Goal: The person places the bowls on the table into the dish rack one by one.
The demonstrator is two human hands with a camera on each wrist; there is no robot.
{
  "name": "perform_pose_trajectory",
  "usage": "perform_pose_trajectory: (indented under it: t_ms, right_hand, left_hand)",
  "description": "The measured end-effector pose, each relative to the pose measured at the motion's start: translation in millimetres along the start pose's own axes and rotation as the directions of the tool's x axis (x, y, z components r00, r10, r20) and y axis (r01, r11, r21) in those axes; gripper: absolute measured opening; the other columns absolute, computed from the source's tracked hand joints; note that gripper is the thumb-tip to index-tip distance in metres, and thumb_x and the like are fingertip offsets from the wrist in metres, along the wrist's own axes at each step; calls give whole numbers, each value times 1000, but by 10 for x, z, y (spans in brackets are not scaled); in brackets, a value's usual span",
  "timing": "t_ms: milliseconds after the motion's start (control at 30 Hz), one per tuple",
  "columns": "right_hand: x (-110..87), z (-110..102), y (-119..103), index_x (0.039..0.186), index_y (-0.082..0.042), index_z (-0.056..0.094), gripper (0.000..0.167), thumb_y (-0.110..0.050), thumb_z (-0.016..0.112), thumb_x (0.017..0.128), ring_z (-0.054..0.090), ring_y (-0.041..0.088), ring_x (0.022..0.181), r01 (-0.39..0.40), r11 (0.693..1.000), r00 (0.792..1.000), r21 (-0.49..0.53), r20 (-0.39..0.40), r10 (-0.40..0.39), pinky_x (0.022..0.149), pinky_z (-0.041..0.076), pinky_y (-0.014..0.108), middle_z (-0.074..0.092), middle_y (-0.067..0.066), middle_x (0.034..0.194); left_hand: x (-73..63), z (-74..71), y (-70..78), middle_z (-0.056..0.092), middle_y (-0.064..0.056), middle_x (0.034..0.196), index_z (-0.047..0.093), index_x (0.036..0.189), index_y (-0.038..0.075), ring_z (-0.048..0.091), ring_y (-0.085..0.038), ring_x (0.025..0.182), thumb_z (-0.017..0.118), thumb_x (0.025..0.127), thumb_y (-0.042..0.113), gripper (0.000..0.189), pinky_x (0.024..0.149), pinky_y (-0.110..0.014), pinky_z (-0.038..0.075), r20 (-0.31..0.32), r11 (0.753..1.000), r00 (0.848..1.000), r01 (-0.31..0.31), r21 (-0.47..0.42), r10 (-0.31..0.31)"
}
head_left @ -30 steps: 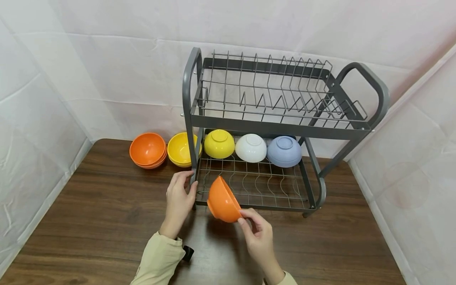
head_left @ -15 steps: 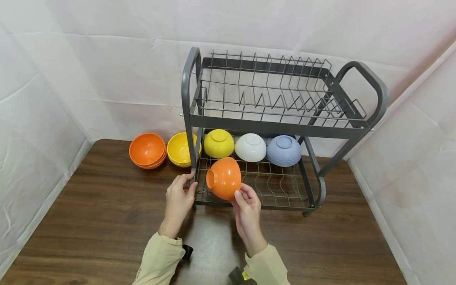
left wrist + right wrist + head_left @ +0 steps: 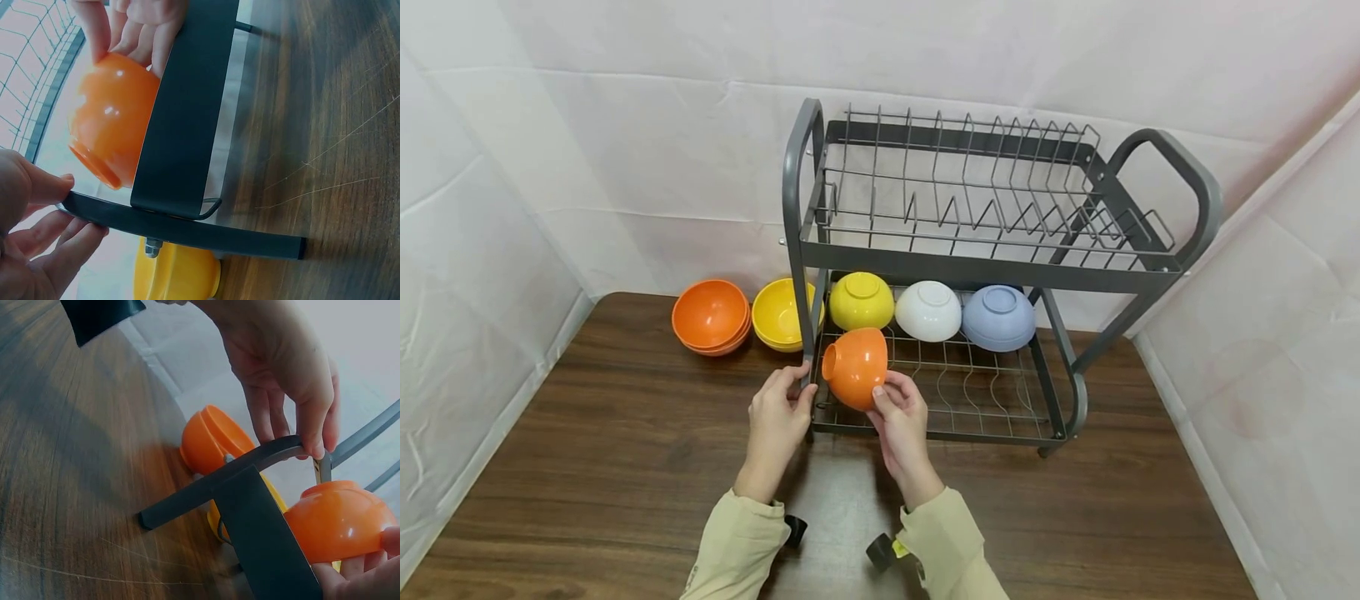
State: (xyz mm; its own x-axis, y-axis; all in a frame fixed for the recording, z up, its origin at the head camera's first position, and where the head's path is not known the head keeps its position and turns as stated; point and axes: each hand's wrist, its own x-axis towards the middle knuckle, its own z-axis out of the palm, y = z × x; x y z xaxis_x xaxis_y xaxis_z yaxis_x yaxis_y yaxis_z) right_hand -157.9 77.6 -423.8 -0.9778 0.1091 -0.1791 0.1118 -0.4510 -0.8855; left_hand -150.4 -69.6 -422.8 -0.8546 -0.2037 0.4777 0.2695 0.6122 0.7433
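My right hand (image 3: pixel 901 429) pinches an orange bowl (image 3: pixel 857 371) by its rim, thumb on the outside. The bowl is tipped on its side, its foot facing left, at the front left of the dish rack's (image 3: pixel 992 271) lower tier. My left hand (image 3: pixel 775 429) grips the rack's front left leg between thumb and fingers; the left wrist view shows the thumb and fingertips on either side of the dark leg (image 3: pixel 125 215). Behind the held bowl, a yellow bowl (image 3: pixel 861 302), a white bowl (image 3: pixel 928 312) and a blue bowl (image 3: pixel 998 318) sit upside down in a row.
Left of the rack, stacked orange bowls (image 3: pixel 711 315) and stacked yellow bowls (image 3: pixel 781 315) stand upright on the wooden table (image 3: pixel 595 467). The rack's upper tier (image 3: pixel 955 175) overhangs the back of the lower one. White cloth (image 3: pixel 647 150) hangs behind and at both sides.
My right hand has carried the orange bowl up and left, from in front of the rack to over its lower tier, turning the foot leftward. The left hand stays on the leg.
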Motion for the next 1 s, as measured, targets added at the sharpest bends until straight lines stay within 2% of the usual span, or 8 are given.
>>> perform_pose_trajectory:
  t_ms: [167,300,433,567,700,900,1000]
  right_hand:
    - [36,28,24,103,2,51,18,7,51,86,56,11,72,10,994,1000,-113,5,-10,65,50,25,60,-1,80]
    - [39,67,55,106,7,50,21,8,52,85,56,11,74,74,968,997,-238,8,-74,67,51,26,61,5,80]
    - [27,113,87,102,8,54,19,10,54,83,57,16,72,183,909,983,-374,40,-181,65,49,27,63,18,82]
    - [21,134,114,98,7,55,18,12,55,81,62,26,73,283,847,957,-451,75,-280,64,49,27,63,24,84]
    - [9,134,137,97,6,55,18,12,55,80,64,32,74,347,788,933,-508,102,-345,63,50,23,64,23,82]
    - [-1,138,137,93,6,56,17,13,57,77,64,31,68,421,709,896,-565,140,-420,60,50,24,64,20,75]
    - [2,139,143,91,4,56,17,12,59,76,63,27,65,453,646,874,-614,165,-456,58,50,24,63,16,72]
  left_hand:
    - [-4,3,-24,63,-11,83,66,96,0,61,-21,61,70,74,-1,22,55,-33,52,-5,1000,1000,-15,4,15]
    - [-10,-3,-20,63,-11,83,66,96,1,60,-20,61,70,75,0,22,55,-34,52,6,1000,1000,-13,8,13]
    - [-3,-4,-17,63,-10,83,66,96,2,58,-19,60,70,75,1,21,55,-34,51,12,1000,1000,-7,14,7]
    - [8,-3,-13,64,-10,84,66,97,2,59,-19,60,71,75,2,22,55,-34,51,20,1000,1000,-8,16,7]
    - [9,-8,-13,64,-10,85,67,97,3,60,-20,61,71,75,2,23,56,-34,52,22,1000,1000,-1,13,1]
    - [12,-10,-10,64,-10,84,67,98,3,60,-20,61,71,75,2,23,55,-34,52,24,1000,1000,3,19,-3]
    - [11,-5,-7,64,-11,84,67,98,2,61,-20,60,71,75,2,23,55,-34,52,25,1000,1000,-1,20,1]
